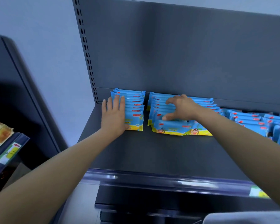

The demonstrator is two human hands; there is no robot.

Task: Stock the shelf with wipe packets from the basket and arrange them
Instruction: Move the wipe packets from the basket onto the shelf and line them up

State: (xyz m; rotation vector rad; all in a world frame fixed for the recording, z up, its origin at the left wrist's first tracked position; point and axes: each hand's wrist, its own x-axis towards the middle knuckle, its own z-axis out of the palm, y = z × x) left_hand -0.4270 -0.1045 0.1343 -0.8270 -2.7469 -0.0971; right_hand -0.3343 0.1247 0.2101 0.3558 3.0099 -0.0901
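Blue and yellow wipe packets stand in rows at the back of a dark grey shelf (152,152). My left hand (114,114) lies flat with straight fingers against the left side of the leftmost row (134,109). My right hand (179,108) arches over the second row (168,125), fingers at its back and thumb at its front packets, gripping them. More packets (252,122) lie in looser rows further right. No basket is in view.
The shelf's back panel (184,54) rises behind the rows. A clear price rail (152,180) runs along the front edge, with lower shelves beneath. A neighbouring shelf unit (8,143) with other goods stands at the left.
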